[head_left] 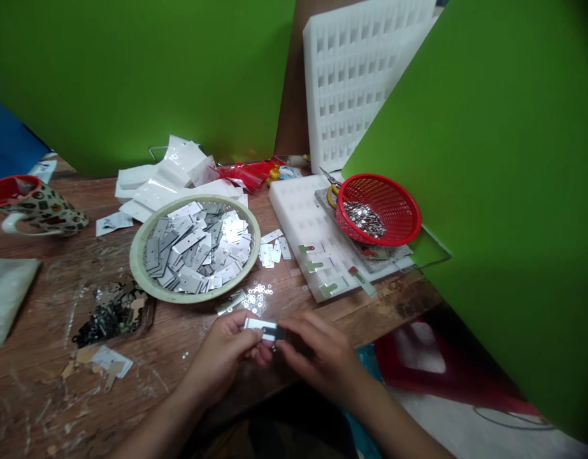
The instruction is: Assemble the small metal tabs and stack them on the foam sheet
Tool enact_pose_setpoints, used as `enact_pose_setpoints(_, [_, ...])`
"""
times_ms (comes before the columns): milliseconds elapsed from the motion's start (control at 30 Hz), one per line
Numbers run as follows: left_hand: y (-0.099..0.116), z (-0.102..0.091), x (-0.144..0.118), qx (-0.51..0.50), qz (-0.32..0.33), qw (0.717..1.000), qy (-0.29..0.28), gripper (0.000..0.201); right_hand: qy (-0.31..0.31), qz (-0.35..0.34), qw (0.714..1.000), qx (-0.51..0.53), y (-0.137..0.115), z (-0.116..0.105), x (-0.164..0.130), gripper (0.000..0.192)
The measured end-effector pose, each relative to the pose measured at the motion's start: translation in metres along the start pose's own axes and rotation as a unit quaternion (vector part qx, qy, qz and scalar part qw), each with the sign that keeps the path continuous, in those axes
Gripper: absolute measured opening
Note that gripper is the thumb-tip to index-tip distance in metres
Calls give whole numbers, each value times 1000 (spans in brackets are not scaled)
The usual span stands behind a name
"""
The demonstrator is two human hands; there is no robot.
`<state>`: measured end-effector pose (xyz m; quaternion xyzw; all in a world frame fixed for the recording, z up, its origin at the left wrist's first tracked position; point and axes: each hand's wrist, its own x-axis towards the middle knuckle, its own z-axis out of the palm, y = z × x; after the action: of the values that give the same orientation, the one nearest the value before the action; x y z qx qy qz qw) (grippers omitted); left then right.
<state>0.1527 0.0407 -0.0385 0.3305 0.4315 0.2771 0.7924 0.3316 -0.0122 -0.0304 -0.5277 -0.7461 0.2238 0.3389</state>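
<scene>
Metal plate (pixel 255 325) above the desk's (pixel 179 341) near edge.
Probably light, stiff and slippery, best held by its edges; the left hand (pixel 230 341) pinches it, the right hand (pixel 317 344) grips the dark tab (pixel 277 333) at right.

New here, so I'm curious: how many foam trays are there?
2: an upright tray at the back and a flat tray partly hidden by the red basket. Others may be hidden.

Bowl (pixel 193 297) left, tray (pixel 286 199) right, gap (pixel 290 285) between
</scene>
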Motion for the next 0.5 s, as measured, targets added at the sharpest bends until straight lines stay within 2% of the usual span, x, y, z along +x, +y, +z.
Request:
enact_pose_setpoints(200, [-5,1,1,24,-1,1000,17,5,-37,13,999,-22,-5,-1,4,24])
enact_pose_setpoints(333, [-6,1,1,20,4,1000,23,6,-33,17,999,-6,-6,0,4,26])
enact_pose_setpoints(433, [-6,-1,1,18,7,999,28,3,-17,44,998,49,-4,2,4,26])
enact_pose_setpoints(500, [-5,-1,1,23,6,999,29,3,-4,105,987,123,-3,4,6,24])
